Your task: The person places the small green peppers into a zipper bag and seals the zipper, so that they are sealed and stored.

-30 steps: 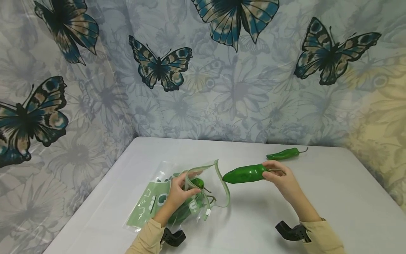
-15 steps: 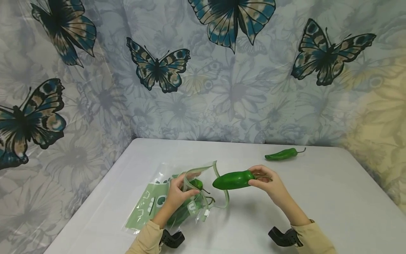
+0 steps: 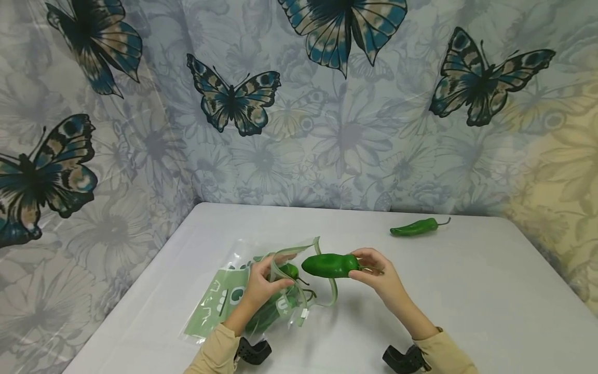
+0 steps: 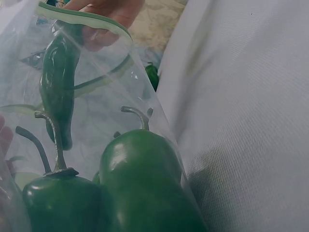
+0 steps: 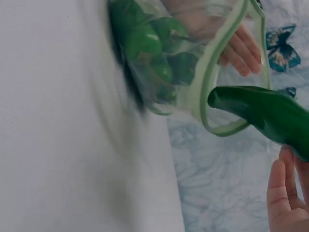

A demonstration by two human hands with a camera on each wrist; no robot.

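Note:
A zip-top plastic bag (image 3: 217, 304) with a green printed panel lies tilted at the left of the table, its mouth spread toward the right. My left hand (image 3: 263, 280) holds the bag near its mouth, thumb and fingers about the rim. Inside are several green peppers (image 4: 140, 179), stems toward the opening. My right hand (image 3: 376, 272) pinches another green pepper (image 3: 329, 265) by its stem end. That pepper's tip reaches the bag's green rim (image 5: 205, 87) in the right wrist view. Part of the left hand shows only through the plastic.
One more green pepper (image 3: 415, 227) rests near the far right edge of the white table (image 3: 467, 291). Butterfly-patterned cloth (image 3: 345, 156) hangs behind and along the left side. Black wrist mounts (image 3: 254, 351) sit on both forearms.
My right hand has carried its pepper leftward, bringing the tip to the bag's mouth. The left hand and the bag have stayed in about the same place.

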